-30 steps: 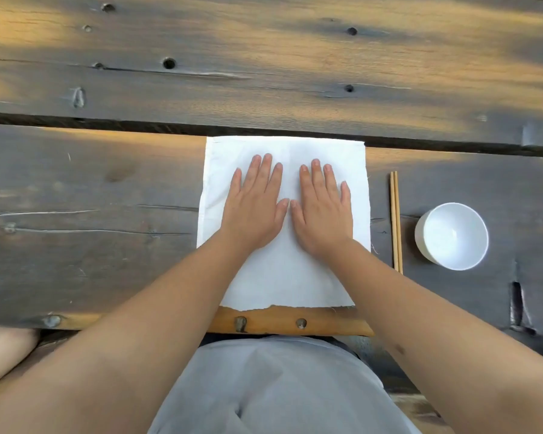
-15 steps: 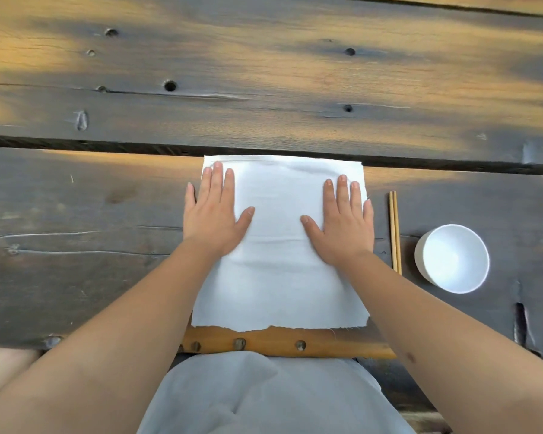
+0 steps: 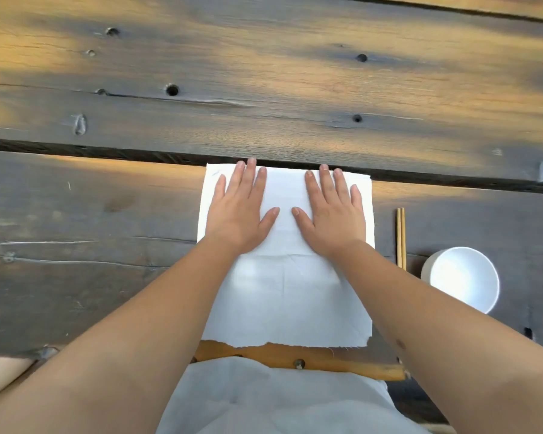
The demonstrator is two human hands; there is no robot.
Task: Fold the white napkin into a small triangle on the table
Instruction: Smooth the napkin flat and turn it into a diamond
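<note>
The white napkin point(image 3: 287, 296) lies spread flat as a square on the dark wooden table point(image 3: 91, 245), its near edge frayed and close to the table's front edge. Faint crease lines cross its middle. My left hand point(image 3: 240, 214) rests palm down on the napkin's far left part, fingers apart and reaching its far edge. My right hand point(image 3: 331, 216) lies palm down on the far right part, also flat with fingers spread. Neither hand grips the cloth.
A pair of wooden chopsticks point(image 3: 401, 238) lies right of the napkin, pointing away from me. A white bowl point(image 3: 463, 278) stands further right. A dark gap between planks point(image 3: 107, 151) runs across just beyond the napkin. My light grey clothing point(image 3: 273, 402) shows below the table edge.
Both hands started together at the napkin's middle, slid apart toward its sides, and now lie further up near its far edge, closer together again. The napkin stays flat.
</note>
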